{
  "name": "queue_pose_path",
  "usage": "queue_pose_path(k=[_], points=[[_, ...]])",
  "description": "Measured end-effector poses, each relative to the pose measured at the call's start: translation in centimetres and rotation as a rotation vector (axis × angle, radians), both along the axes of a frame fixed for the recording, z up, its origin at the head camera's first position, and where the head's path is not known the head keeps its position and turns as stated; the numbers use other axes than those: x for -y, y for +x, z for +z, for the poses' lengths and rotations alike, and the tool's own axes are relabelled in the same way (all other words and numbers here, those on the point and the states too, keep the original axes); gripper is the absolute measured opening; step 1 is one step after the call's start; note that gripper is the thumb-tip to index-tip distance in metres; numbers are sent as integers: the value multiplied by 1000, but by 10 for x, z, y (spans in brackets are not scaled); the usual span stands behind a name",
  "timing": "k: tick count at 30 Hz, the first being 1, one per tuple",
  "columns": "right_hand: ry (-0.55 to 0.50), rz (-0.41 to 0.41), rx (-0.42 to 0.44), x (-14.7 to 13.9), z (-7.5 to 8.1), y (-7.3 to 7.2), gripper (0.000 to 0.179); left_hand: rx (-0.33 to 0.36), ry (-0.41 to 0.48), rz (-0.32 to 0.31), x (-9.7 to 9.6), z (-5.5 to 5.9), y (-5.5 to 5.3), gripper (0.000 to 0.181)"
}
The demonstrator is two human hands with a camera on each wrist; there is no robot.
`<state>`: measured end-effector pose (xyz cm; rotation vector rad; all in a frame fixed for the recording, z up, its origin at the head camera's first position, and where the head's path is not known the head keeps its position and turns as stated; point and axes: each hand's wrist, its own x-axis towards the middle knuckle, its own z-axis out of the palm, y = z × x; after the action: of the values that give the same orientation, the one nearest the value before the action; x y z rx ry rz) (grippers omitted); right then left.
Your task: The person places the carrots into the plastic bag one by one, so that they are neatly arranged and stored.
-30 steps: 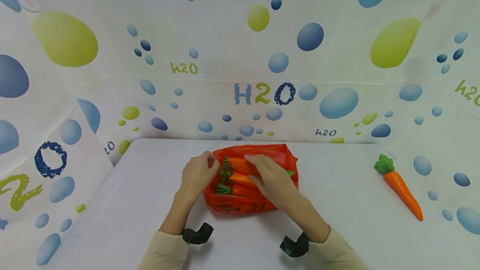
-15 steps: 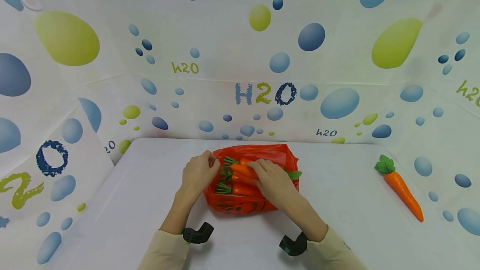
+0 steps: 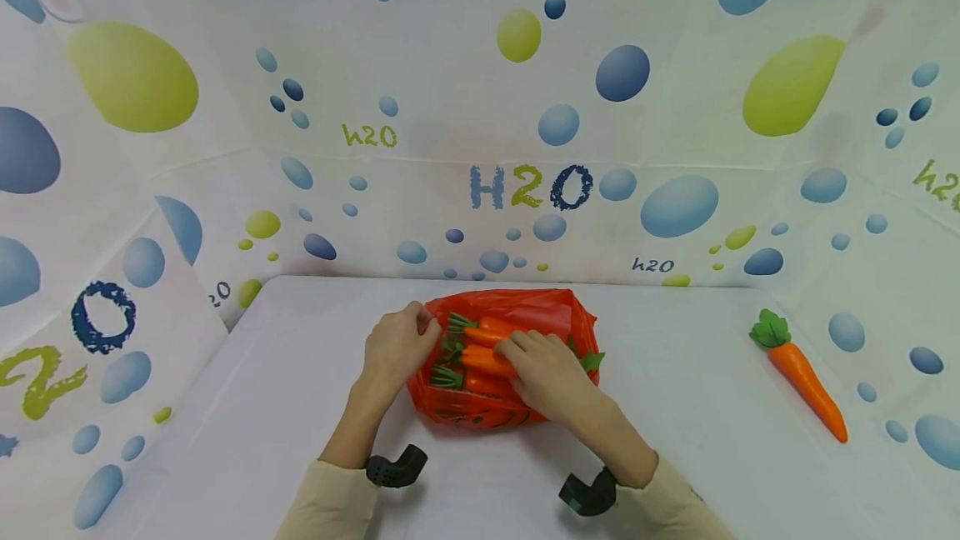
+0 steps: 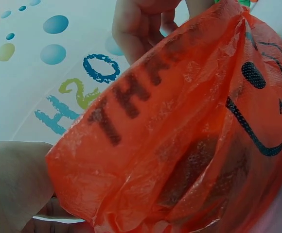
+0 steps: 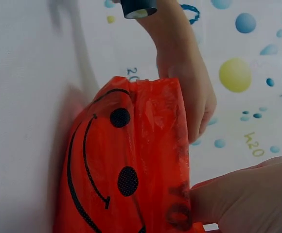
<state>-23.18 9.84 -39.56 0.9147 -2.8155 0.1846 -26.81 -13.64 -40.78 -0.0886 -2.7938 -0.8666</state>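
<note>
A red plastic bag [image 3: 517,302] lies open-mouthed on the table, with several orange carrots [image 3: 487,361] inside, green tops showing at both ends. My left hand [image 3: 397,346] pinches the bag's left edge between thumb and fingers. Over the right part of the opening, my right hand [image 3: 551,377] curls its fingers round a carrot; its fingertips are partly hidden. Black lettering and a smiley face mark the bag [image 4: 131,160] in the left wrist view. In the right wrist view, the bag's wall [image 5: 126,155] hides the carrots and my right fingertips.
A single carrot [image 3: 810,382] with a leafy green top lies far to the right. The white table [image 3: 675,373] ends at a backdrop [image 3: 450,65] printed with blue and green drops. Both wrists carry black cameras, the left wrist camera [image 3: 397,467] resting low near the table.
My right hand has moved slightly toward me within the bag, and its fingers have curled more. The carrots under it have shifted, showing more leaves at the right. My left hand has stayed put.
</note>
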Motion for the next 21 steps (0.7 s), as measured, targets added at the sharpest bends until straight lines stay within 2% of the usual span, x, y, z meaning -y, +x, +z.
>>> queue_pose_path(k=[6,12,21], points=[[10,21,85,2,0,2,40,3,8,-1,0,0,1,19],[2,8,182,6,1,3,32,9,3,0,0,1,1,20],[18,32,132,1,4,2,33,5,8,0,0,2,2,19]])
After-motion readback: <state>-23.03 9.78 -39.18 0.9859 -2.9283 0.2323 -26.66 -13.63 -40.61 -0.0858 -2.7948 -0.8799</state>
